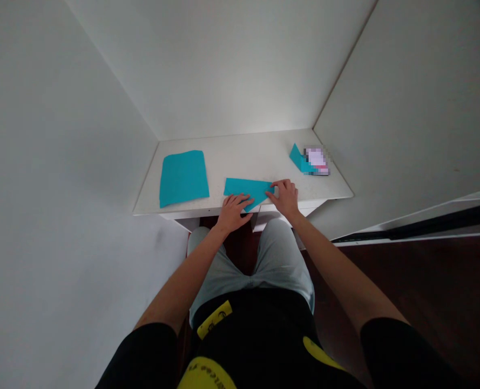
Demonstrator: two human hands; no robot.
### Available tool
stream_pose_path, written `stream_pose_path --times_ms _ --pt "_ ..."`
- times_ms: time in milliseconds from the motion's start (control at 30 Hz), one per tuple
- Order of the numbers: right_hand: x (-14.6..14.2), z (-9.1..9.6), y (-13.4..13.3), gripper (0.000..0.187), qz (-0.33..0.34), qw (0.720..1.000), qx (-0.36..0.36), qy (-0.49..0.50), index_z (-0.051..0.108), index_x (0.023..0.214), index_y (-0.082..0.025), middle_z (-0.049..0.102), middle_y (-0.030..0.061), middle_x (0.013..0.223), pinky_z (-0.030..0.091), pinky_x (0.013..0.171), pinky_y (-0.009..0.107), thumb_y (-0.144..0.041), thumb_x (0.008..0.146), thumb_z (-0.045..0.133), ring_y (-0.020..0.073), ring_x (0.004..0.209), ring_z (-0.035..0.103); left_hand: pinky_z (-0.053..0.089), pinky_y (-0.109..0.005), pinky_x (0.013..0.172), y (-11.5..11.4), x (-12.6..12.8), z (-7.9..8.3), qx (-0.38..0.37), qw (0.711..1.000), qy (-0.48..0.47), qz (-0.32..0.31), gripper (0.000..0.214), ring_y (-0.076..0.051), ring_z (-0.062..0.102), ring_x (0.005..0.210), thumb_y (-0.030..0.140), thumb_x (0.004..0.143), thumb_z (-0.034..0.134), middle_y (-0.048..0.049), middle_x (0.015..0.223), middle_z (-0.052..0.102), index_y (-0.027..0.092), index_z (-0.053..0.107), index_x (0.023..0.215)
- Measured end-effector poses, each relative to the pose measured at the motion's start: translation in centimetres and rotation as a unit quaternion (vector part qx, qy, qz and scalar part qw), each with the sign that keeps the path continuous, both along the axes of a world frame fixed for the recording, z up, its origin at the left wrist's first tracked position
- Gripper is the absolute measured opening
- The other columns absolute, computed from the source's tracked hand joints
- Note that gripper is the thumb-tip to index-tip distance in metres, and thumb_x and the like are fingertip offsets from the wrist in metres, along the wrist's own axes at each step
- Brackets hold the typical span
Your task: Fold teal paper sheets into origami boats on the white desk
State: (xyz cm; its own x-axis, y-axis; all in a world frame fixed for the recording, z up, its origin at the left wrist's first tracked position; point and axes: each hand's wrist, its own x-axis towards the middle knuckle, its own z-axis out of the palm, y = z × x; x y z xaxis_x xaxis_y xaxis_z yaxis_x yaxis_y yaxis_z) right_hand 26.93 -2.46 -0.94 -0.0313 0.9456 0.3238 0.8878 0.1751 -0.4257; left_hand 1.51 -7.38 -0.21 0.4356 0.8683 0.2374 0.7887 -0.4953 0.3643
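A folded turquoise sheet of paper [243, 186] lies at the front edge of the white table, one pointed part angling down toward me. My left hand [232, 212] rests on its lower edge with fingers stretched out, and the thumb reaches below the tabletop's edge. At the sheet's right end, my right hand [285, 197] grips the corner between thumb and fingers. A larger turquoise sheet [183, 178], roughly square, lies flat at the left.
On the right of the white table [248, 151] sits a folded turquoise piece [297, 158] with one flap raised. A blurred-out rectangular object [316, 160] rests on it. White walls enclose the table at the back and both sides; my legs are below its front edge.
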Motion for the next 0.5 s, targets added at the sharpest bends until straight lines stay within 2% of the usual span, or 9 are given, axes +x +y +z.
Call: stream_pose_path --times_ms 100,167,300,500 --pt "0.0 -0.2 -0.1 0.046 0.028 0.999 0.004 -0.017 0.07 0.13 -0.023 0.059 0.0186 0.133 0.045 0.1 0.052 -0.059 0.103 0.059 0.039 0.12 0.054 0.032 -0.053 0.131 0.0 0.0 0.0 0.001 1.0 0.002 -0.004 0.051 -0.029 0.053 0.151 0.037 0.098 0.073 -0.0024 0.159 0.063 0.033 0.067 0.148" --pt "0.4 -0.4 0.4 0.048 0.018 1.0 0.0 -0.017 0.069 0.131 -0.023 0.058 0.0193 0.134 0.045 0.1 0.054 -0.06 0.102 0.06 0.0398 0.12 0.053 0.033 -0.053 0.131 0.0 0.0 0.1 0.001 1.0 0.007 -0.005 0.051 -0.03 0.053 0.15 0.038 0.098 0.073 -0.003 0.159 0.064 0.033 0.067 0.148" --pt "1.4 -0.5 1.8 0.042 -0.027 0.999 -0.015 -0.007 0.07 0.131 -0.025 0.058 0.0185 0.134 0.046 0.098 0.054 -0.054 0.101 0.061 0.0396 0.119 0.053 0.035 -0.053 0.129 -0.1 0.1 0.5 -0.001 1.0 0.02 -0.005 0.051 -0.031 0.053 0.15 0.038 0.098 0.072 -0.0036 0.159 0.063 0.034 0.067 0.149" --pt "1.3 0.0 1.8 0.03 -0.021 0.999 -0.031 -0.014 0.073 0.123 -0.028 0.061 0.0152 0.13 0.045 0.097 0.052 -0.046 0.104 0.06 0.037 0.119 0.055 0.038 -0.052 0.125 0.0 -0.6 1.1 0.001 0.999 0.041 -0.028 0.054 -0.031 0.058 0.143 0.034 0.098 0.072 -0.0036 0.157 0.065 0.035 0.065 0.151"
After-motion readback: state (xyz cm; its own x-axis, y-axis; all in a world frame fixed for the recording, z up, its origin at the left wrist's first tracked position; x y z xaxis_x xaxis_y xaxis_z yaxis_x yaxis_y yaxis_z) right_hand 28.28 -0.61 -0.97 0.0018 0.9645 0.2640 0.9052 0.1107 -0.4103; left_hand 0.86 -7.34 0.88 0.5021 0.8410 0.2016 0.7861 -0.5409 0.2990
